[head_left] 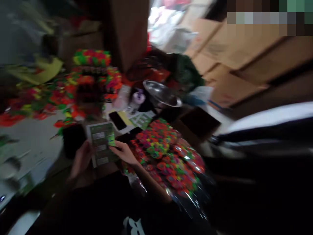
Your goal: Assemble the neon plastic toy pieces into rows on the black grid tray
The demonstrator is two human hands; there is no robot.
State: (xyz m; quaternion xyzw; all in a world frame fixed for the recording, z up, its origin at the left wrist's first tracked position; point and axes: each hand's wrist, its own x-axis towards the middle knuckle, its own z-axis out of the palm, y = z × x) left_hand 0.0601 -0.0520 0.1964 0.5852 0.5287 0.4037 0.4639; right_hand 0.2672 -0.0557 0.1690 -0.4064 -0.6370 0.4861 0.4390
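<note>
Your left hand (pixel 82 156) and right hand (pixel 125 152) grip a green card (pixel 100 141) between fingers. Its printing blurs past reading.

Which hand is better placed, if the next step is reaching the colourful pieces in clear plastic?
Probably the right hand: it is at the right edge of the sheet, nearer the colourful pieces. The left hand holds the opposite edge, farther from them.

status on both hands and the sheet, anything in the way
Left hand holding printed sheet by one side. Right hand at opposite edge, grip blurred. Bagged colorful pieces beside right forearm, not covering sheet.
</note>
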